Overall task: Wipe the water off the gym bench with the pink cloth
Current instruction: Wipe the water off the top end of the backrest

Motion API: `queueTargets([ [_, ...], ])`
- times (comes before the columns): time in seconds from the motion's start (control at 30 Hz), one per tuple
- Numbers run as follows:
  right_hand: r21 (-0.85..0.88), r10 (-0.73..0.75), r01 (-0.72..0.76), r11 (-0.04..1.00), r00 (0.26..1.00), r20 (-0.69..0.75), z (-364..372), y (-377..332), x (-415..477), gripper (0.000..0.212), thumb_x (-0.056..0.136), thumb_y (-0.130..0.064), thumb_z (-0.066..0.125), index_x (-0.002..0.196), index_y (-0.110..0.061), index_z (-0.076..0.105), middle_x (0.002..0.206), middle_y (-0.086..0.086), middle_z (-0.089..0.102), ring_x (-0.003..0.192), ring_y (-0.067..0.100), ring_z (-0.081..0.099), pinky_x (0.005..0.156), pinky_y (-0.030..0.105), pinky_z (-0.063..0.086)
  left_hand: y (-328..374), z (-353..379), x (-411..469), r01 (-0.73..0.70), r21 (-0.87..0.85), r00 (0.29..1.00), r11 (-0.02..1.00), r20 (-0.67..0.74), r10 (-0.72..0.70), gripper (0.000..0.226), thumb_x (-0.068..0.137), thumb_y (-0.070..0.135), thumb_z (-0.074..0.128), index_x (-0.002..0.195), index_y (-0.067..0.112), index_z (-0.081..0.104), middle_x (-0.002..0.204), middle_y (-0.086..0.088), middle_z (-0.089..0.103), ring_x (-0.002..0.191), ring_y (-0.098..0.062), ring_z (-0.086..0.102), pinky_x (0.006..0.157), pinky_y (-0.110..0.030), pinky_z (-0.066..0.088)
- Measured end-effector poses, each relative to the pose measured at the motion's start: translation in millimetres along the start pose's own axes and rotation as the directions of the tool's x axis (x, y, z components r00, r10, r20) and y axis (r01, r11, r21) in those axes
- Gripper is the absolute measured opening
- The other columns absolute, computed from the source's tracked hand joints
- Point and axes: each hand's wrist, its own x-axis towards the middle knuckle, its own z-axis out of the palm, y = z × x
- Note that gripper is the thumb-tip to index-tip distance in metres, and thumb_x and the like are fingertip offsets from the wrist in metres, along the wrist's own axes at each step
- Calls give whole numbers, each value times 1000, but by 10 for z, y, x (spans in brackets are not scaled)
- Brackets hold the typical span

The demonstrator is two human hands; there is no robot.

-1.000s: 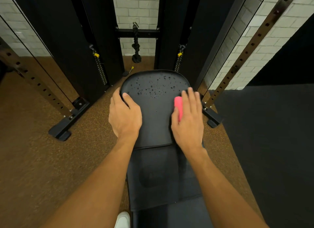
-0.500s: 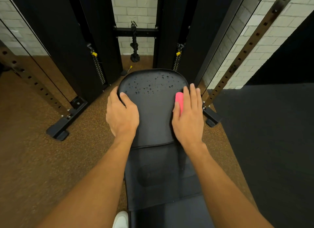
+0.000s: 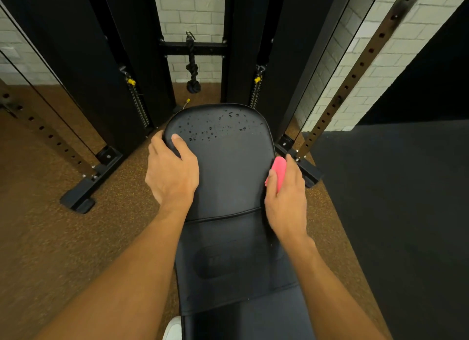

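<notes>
At the far left a slanted steel upright [image 3: 38, 126] with a row of holes runs down to a black floor foot [image 3: 83, 195] on the brown speckled floor [image 3: 50, 238]. Just right of it stands the black cable machine [image 3: 83, 60], its two columns just beyond the far end of the bench, with a yellow pin [image 3: 131, 81] on the left weight stack. Between the columns a knotted rope handle [image 3: 193, 70] hangs from a crossbar in front of the white brick wall [image 3: 198, 10].

The left hand [image 3: 172, 174] grips the left edge of the gym bench [image 3: 228, 167]: thumb on top of the pad, fingers curled over the side. The water drops [image 3: 215, 129] lie across the far part of the pad, just beyond that thumb; nothing covers them. The near part of the pad looks dry.

The right hand [image 3: 286, 200] sits at the bench's right edge, curled round the pink cloth [image 3: 278, 171], which shows between thumb and forefinger and touches the pad's side, well apart from the drops.

Further right a second holed upright [image 3: 355, 73] slants up past the wall, and a dark floor mat [image 3: 406, 213] fills the right side. A white shoe [image 3: 173, 329] peeks out at the near edge, left of the bench.
</notes>
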Motion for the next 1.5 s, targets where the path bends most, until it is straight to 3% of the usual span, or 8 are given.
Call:
queueTargets([
  [0.13, 204, 166, -183, 962, 981, 95, -61, -83, 349, 44, 116, -41, 38, 149, -18, 55, 113, -7, 67, 105, 7, 65, 86, 16, 44, 22, 7, -10, -6, 33, 1000, 999, -4, 6, 50, 111, 47, 34, 150, 18, 46, 146, -7, 59, 125, -33, 61, 103, -49, 44],
  [0.27, 252, 173, -209, 945, 972, 157, -82, -279, 852, 48, 116, -45, 34, 145, -17, 60, 125, -2, 66, 127, 23, 57, 110, 41, 41, 30, 13, -4, 0, 50, 1000, 999, -1, 0, 51, 111, 48, 35, 149, 16, 46, 144, -8, 59, 124, -33, 62, 102, -49, 45],
  [0.67, 329, 164, -210, 921, 973, 161, -93, -236, 783, 51, 112, -53, 41, 156, -30, 53, 144, -7, 63, 138, 17, 52, 124, 47, 36, 30, 10, 1, 14, 61, 1000, 998, 6, -14, 51, 111, 49, 33, 148, 18, 46, 144, -8, 59, 123, -32, 62, 100, -50, 46],
  [0.87, 289, 139, -188, 938, 973, 184, -109, -539, 1184, 34, 115, -40, 40, 116, -19, 66, 93, -11, 60, 99, 15, 57, 104, 38, 38, 28, 12, 5, 17, 49, 1000, 999, 11, -18, 51, 111, 48, 33, 149, 18, 45, 146, -6, 58, 123, -30, 63, 100, -48, 46],
  [1.1, 85, -150, 133, 987, 961, 234, 19, -915, 1681, 28, 110, -41, 50, 124, -33, 73, 112, -4, 75, 114, 24, 62, 100, 36, 45, 5, 22, 21, 21, 31, 999, 999, 23, -22, 52, 110, 49, 34, 152, 19, 44, 150, -6, 56, 129, -29, 61, 105, -48, 46],
  [1.3, -37, -599, 607, 794, 791, 122, 79, -508, 1217, 45, 113, -33, 51, 156, -20, 54, 162, -2, 50, 153, 21, 40, 127, 41, 32, 0, 20, 23, 29, 16, 999, 999, 22, -30, 51, 110, 49, 34, 151, 21, 44, 150, -5, 57, 129, -29, 61, 105, -48, 46],
  [1.4, -79, -615, 624, 778, 781, 115, 73, -302, 914, 48, 115, -30, 48, 162, -16, 46, 172, 1, 36, 163, 22, 23, 133, 47, 24, 10, 18, 21, 38, 21, 999, 999, 23, -38, 50, 110, 49, 34, 151, 21, 44, 149, -5, 57, 129, -29, 61, 105, -48, 46],
  [1.5, -35, -452, 453, 891, 891, 39, 109, -361, 878, 52, 115, -33, 46, 164, -16, 42, 175, 2, 28, 162, 22, 23, 133, 37, 21, 17, 10, 21, 45, 16, 999, 999, 27, -45, 50, 110, 48, 35, 151, 22, 44, 149, -4, 57, 128, -29, 61, 105, -48, 46],
])
